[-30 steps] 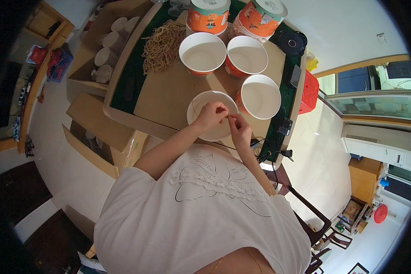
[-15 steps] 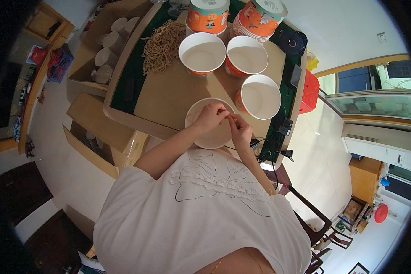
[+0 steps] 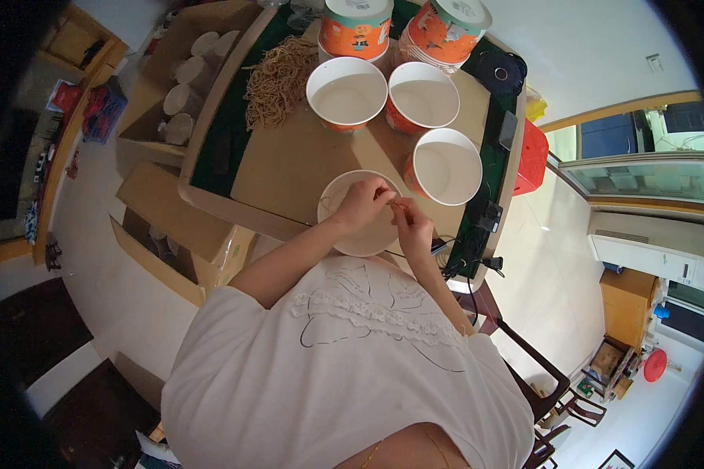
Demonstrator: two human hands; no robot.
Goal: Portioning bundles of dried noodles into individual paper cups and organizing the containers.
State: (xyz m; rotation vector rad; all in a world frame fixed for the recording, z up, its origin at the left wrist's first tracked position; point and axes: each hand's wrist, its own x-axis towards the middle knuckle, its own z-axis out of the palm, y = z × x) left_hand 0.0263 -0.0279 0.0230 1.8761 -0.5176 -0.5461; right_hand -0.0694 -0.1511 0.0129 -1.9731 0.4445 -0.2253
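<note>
Seen from above, a person in a white shirt leans over a surface [image 3: 305, 156] covered with brown cardboard over green. The left hand [image 3: 361, 205] and the right hand [image 3: 411, 227] meet over a white paper bowl [image 3: 344, 227] that sits at the near edge of the surface, just in front of the person's chest. Both hands have their fingertips drawn together in a narrow pinch, and they seem to hold a thin strand between them; it is too fine to say what it is. The left hand covers the upper middle of the bowl, and the right hand lies over its right rim.

Just beyond the right hand stands an open orange-sided paper cup with a white inside [image 3: 446, 166], close to the bowl. Farther back are two more open cups of the same kind [image 3: 346, 92] and [image 3: 422, 97], side by side. Behind those rise two stacks of orange cups [image 3: 356, 23] and [image 3: 444, 27]. To the left of the cups lies a loose heap of tan, straw-like strands [image 3: 278, 78].

Off the surface to the left, open cardboard boxes [image 3: 181, 78] hold pale round lids or cups. A red stool [image 3: 532, 156] stands at the right.
</note>
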